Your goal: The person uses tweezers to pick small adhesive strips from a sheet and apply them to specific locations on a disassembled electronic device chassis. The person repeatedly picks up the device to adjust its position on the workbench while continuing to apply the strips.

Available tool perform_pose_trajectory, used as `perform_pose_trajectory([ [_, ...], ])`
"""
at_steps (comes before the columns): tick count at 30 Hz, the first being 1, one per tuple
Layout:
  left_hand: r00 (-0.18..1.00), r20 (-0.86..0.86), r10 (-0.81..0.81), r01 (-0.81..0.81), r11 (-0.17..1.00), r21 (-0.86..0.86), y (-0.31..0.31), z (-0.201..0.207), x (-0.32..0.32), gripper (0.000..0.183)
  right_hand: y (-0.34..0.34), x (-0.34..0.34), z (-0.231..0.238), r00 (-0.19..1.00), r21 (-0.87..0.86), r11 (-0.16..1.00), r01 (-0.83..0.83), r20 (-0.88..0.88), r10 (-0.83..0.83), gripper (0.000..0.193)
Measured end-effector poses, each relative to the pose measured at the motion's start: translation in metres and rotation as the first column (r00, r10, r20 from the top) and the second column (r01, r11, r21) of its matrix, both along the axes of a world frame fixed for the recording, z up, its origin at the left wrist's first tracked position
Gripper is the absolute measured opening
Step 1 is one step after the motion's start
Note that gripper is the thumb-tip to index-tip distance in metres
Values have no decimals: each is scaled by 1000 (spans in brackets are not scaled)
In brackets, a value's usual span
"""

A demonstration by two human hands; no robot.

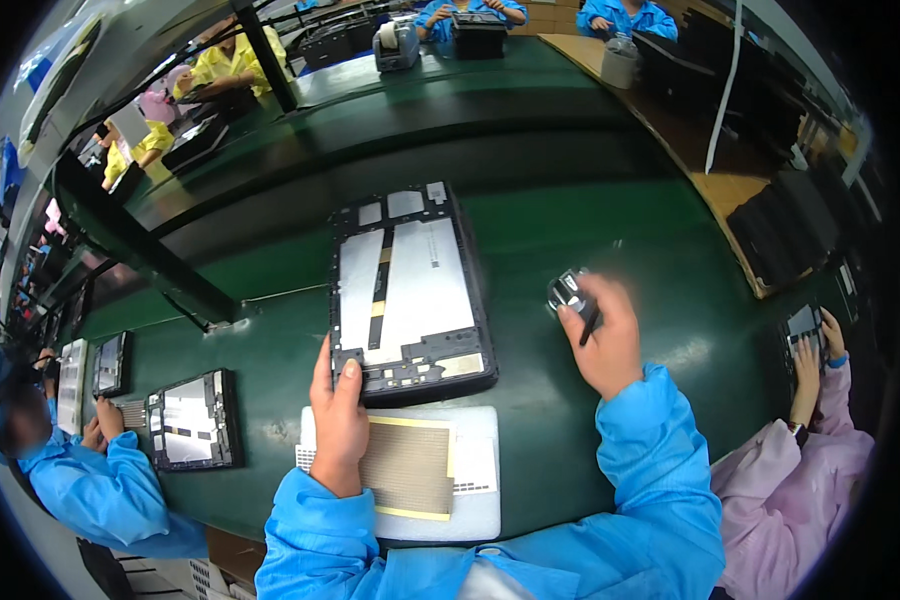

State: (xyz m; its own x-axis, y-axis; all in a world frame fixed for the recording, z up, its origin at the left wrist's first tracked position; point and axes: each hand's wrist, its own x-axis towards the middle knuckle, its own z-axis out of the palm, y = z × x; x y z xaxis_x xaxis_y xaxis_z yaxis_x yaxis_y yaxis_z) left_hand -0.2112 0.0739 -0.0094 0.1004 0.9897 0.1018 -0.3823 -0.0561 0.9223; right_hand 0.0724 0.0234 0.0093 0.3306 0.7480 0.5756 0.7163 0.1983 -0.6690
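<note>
In front of me, a black-framed tablet body with a silver-white back (pixel 420 285) and a dark ribbon strip along its middle lies with its inside up, apparently on a thick black stack or tray. My left hand (pixel 340 425) grips its lower left corner, thumb on top and fingers along the side. To the right, my right hand (pixel 610 340) is closed around a slim black tool (pixel 589 327). Its fingertips are at a small shiny silver, partly clear object (pixel 567 291) on the green table; whether they grip it I cannot tell.
Below the tablet, a white foam pad (pixel 482 510) carries a yellow-edged sheet of small pieces (pixel 407 468). At the left, a co-worker in blue handles parts beside another opened tablet (pixel 192 420). A person in pink holds a device (pixel 805 335) at the right. A tape dispenser (pixel 397 45) stands behind.
</note>
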Motion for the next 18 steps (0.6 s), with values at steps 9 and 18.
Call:
perform_pose_trajectory([
  [9, 1000, -10, 1, -1, 1000, -24, 1, 3, 2, 51, 5, 20, -17, 996, -140, 988, 68, 60, -60, 53],
  [18, 1000, 2, -14, 14, 1000, -20, 0, 4, 1, 51, 7, 22, -23, 988, -191, 972, 137, 97, -120, 44],
])
